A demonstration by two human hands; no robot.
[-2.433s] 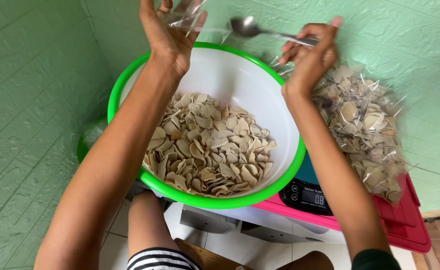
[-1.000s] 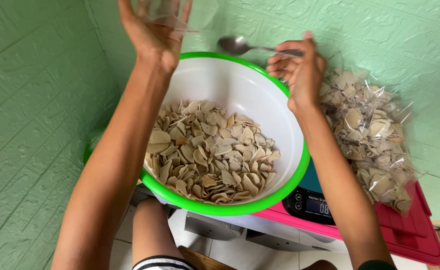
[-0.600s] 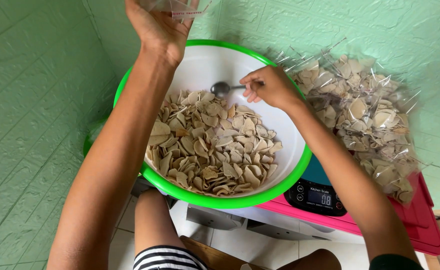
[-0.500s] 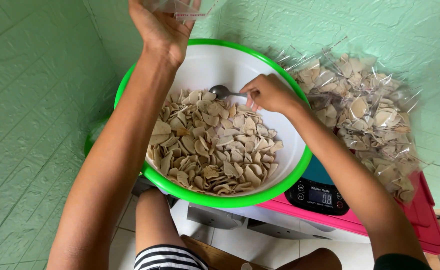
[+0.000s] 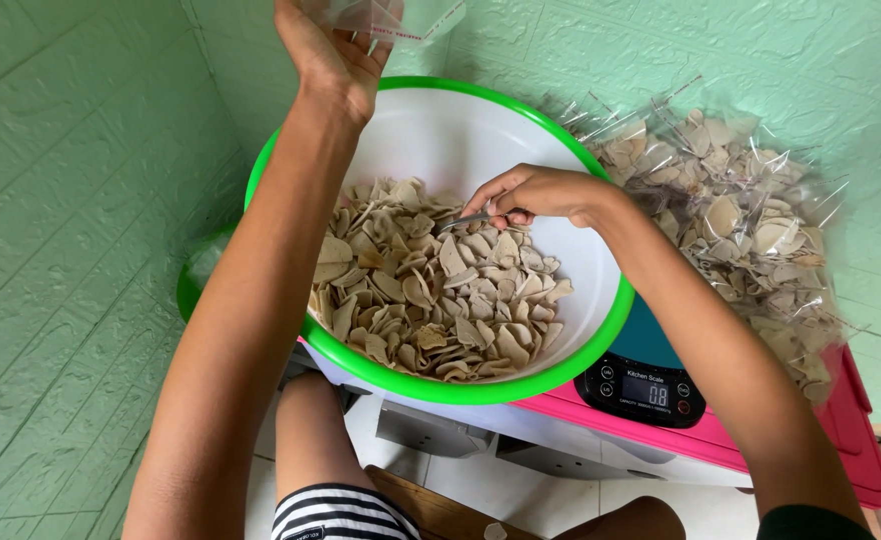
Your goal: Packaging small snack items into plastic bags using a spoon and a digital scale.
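A white bowl with a green rim (image 5: 591, 330) holds a heap of pale beige chips (image 5: 431, 290). My right hand (image 5: 536, 192) is inside the bowl, gripping a metal spoon (image 5: 461, 222) whose bowl end is pushed into the chips. My left hand (image 5: 336, 50) is raised above the bowl's far rim and holds a small clear plastic bag (image 5: 401, 15), partly cut off by the top of the frame.
A pile of filled clear chip bags (image 5: 741, 220) lies right of the bowl on a pink table (image 5: 861, 470). A black kitchen scale (image 5: 646, 385) sits under the bowl's right edge. Green walls surround. My knees show below.
My right hand has come down from above the bowl with the spoon and dug it into the chips. My left hand stays raised with the bag.
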